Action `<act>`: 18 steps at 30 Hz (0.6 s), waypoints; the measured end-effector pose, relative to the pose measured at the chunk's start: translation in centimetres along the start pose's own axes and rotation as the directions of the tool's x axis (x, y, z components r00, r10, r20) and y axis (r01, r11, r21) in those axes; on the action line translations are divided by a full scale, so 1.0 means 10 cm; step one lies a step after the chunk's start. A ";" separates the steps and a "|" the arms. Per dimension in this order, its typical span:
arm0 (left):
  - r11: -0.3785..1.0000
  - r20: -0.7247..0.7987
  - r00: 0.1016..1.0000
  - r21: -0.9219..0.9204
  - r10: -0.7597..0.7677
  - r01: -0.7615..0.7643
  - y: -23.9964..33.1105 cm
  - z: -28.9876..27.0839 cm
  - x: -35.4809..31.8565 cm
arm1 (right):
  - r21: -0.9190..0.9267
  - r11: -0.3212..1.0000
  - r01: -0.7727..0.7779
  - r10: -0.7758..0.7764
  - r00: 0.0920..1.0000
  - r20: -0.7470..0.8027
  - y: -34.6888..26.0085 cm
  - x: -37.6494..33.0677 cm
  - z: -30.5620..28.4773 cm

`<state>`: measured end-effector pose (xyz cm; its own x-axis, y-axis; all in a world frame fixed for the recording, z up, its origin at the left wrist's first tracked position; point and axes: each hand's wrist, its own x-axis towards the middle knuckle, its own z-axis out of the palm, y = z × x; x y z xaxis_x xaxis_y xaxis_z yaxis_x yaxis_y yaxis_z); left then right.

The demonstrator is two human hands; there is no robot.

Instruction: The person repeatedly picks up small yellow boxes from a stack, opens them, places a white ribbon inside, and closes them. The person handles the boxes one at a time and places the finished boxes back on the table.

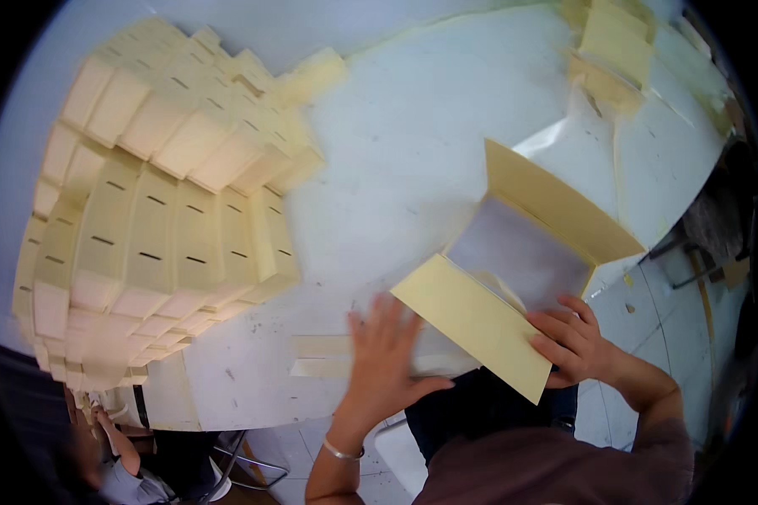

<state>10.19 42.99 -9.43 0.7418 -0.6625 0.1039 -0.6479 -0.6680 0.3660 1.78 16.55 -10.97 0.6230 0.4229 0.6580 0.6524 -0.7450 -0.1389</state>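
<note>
A pale yellow cardboard box (472, 324) lies opened out at the table's near edge, its far panel standing up and its near panel angled toward me. Its inside is greyish white, with a thin curved pale strip (501, 289) along the near fold. My right hand (571, 343) is at the right part of the near panel, bent fingers over its edge; the thumb is mostly hidden. Just off the panel's left corner, my left hand (383, 353) is spread wide and holds nothing. Under and beside it lie flat pale strips (322, 367).
At the left rises a tall stack of pale yellow boxes (156, 210) with dark slots. A yellow piece (616, 38) lies on brownish material at the far right. Another person's arm (122, 442) shows at lower left, near a metal-legged chair (257, 467). The white table (387, 168) has a curved edge.
</note>
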 end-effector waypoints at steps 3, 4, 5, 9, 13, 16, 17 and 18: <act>0.973 -0.105 0.968 -0.009 0.229 -0.231 -0.03 0.32 0.16 | -0.072 0.991 -0.110 0.108 0.994 -0.032 0.01 -0.09 0.09; 0.935 -0.173 0.919 0.025 0.353 -0.354 -0.05 0.39 0.15 | -0.079 0.993 -0.086 0.082 0.995 -0.048 0.04 -0.04 0.10; 0.935 -0.232 0.912 -0.024 0.339 -0.354 0.07 0.38 0.17 | -0.085 0.992 -0.096 0.092 0.994 -0.055 0.07 -0.02 0.11; 0.967 -0.014 0.975 -0.119 0.223 -0.223 0.35 0.39 0.32 | -0.123 0.969 -0.216 0.230 0.966 0.119 0.35 0.07 -0.08; 0.965 0.028 0.965 -0.038 0.259 -0.258 0.45 0.13 0.62 | -0.256 0.900 -0.353 0.340 0.936 -0.094 1.50 -0.56 -0.28; 0.960 -0.365 0.888 0.142 0.279 -0.243 0.30 -0.30 0.74 | -0.301 0.765 -0.570 0.519 0.822 -0.237 2.58 -1.09 -0.80; 0.959 -0.456 0.853 0.233 0.253 -0.160 0.20 -0.62 0.75 | -0.331 0.719 -0.611 0.547 0.791 -0.274 2.77 -1.20 -1.01; 0.960 -0.565 0.802 0.279 0.196 -0.038 0.07 -0.92 0.76 | -0.380 0.667 -0.640 0.552 0.768 -0.324 2.84 -1.29 -1.27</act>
<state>16.96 40.62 0.10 0.5656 -0.4707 0.6771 -0.6982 -0.7103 0.0895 6.76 -16.64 -14.01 0.6990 -0.2539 0.6685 -0.1276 -0.9641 -0.2328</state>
